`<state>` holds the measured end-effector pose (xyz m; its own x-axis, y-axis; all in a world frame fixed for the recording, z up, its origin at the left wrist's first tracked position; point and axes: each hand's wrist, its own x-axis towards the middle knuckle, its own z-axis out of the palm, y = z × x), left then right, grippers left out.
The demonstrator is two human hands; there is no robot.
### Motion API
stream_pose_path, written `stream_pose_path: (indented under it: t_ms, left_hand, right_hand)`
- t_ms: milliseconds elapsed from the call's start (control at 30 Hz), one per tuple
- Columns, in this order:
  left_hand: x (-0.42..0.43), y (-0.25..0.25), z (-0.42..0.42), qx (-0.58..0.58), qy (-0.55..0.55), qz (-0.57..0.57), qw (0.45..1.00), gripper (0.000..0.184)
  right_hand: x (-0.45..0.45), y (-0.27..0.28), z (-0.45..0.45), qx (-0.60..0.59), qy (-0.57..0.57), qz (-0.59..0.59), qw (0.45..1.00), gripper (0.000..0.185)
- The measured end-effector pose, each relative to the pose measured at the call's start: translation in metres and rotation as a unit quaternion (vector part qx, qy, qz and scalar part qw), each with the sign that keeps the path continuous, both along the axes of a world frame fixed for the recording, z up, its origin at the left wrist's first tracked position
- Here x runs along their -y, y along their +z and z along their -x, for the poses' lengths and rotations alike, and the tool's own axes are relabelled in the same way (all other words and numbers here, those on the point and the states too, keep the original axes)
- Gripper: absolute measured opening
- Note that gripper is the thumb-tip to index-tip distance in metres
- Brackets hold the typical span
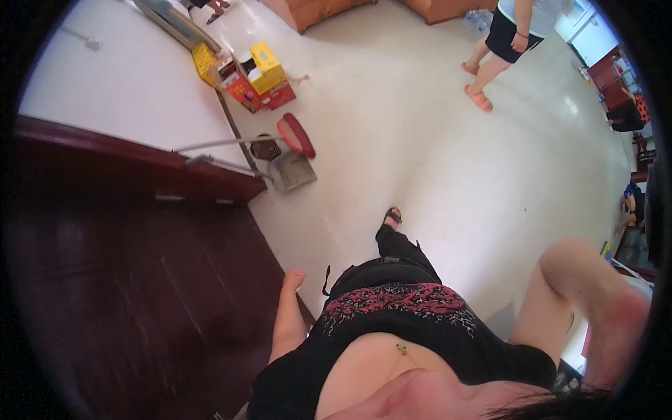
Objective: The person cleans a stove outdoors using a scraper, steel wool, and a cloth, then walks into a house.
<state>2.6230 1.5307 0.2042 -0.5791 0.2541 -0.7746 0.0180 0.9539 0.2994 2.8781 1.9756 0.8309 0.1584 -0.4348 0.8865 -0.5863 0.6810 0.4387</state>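
Note:
My left hand [295,278] hangs low at my side, beside the dark red-brown door [126,280]. Its fingers look loosely curled, and no object shows in them. My right arm [581,287] is raised and bent, the elbow pointing forward and the forearm folding back toward my head at the lower right edge. The right hand itself is out of sight. Below me are my black shirt [399,304] with a red pattern, black trousers [400,245] and one sandalled foot.
Along the left wall stand a long-handled dustpan [294,172], a red-headed broom [297,136], a dark basket [265,147] and yellow-and-red cartons [266,68]. A person in orange sandals [479,98] stands ahead right. Brown furniture [311,10] stands at the back; other people show at the right edge.

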Motion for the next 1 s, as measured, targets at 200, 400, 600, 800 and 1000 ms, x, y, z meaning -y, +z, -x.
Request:
stream_pose_path:
  t_ms: [200, 400, 600, 800, 1000]
  left_hand:
    - [-0.145, 0.052, 0.069, -0.065, -0.031, -0.038, 0.997, 0.029]
    - [-0.216, 0.044, 0.113, -0.095, 0.095, -0.142, 0.981, 0.023]
    - [-0.263, 0.007, 0.193, 0.078, 0.034, 0.011, 0.996, 0.021]
    - [-0.463, 0.076, 0.361, -0.013, -0.044, -0.017, 0.999, 0.022]
    - [-0.717, 0.094, 0.501, -0.218, -0.192, -0.14, 0.946, 0.028]
  right_hand:
    - [-0.106, -0.026, 0.06, -0.225, -0.088, 0.034, 0.97, 0.02]
    - [-0.249, -0.096, 0.201, 0.115, 0.032, 0.261, 0.958, 0.013]
    - [-0.381, -0.302, 0.325, 0.543, -0.259, 0.351, 0.718, 0.013]
    - [-0.371, -0.687, 0.081, 0.889, -0.353, 0.271, -0.108, 0.043]
    - [-0.369, -0.624, 0.053, 0.845, -0.303, 0.409, -0.161, 0.033]
